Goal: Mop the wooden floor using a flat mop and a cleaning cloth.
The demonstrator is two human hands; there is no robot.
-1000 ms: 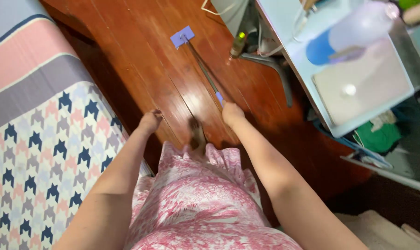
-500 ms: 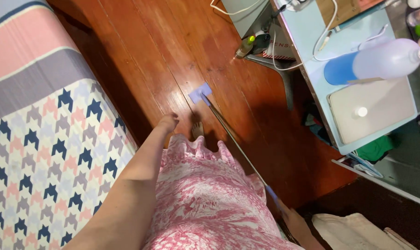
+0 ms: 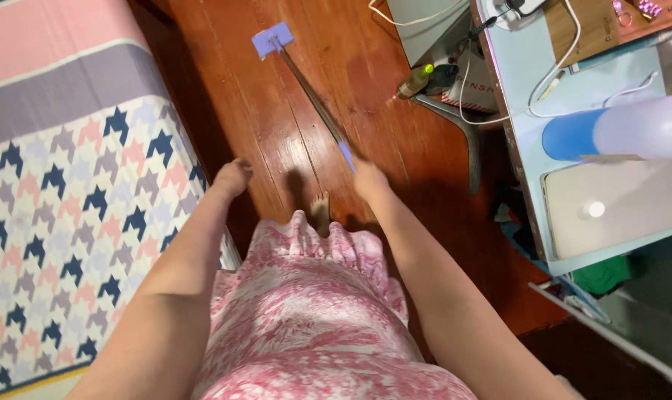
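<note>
The right hand point(image 3: 368, 178) is wrapped around the purple grip at the near end of a mop point(image 3: 306, 92), fingers closed on the handle. The thin handle runs away from the hand toward about 11 o'clock, ending in a small flat purple pad that lies on the wooden floor point(image 3: 225, 81) near the top of the view.

The left hand point(image 3: 233, 177) hangs free at about 9 o'clock from the right hand, holding nothing, fingers loosely curled with the hand blurred; it is just beside the edge of the bed point(image 3: 62, 185), which fills the left side with a pink, grey and navy patterned cover.

Between the two hands, a bare foot point(image 3: 320, 210) stands on the floor just above the hem of a pink and white dress point(image 3: 313, 318).

At 2 o'clock from the right hand a small bottle point(image 3: 415, 80) with a green cap lies on the floor by a metal chair leg point(image 3: 454, 122). Farther right stands a pale blue desk point(image 3: 525, 111) carrying white cables, a closed laptop point(image 3: 610, 215) and a large clear and blue bottle point(image 3: 617, 133).
</note>
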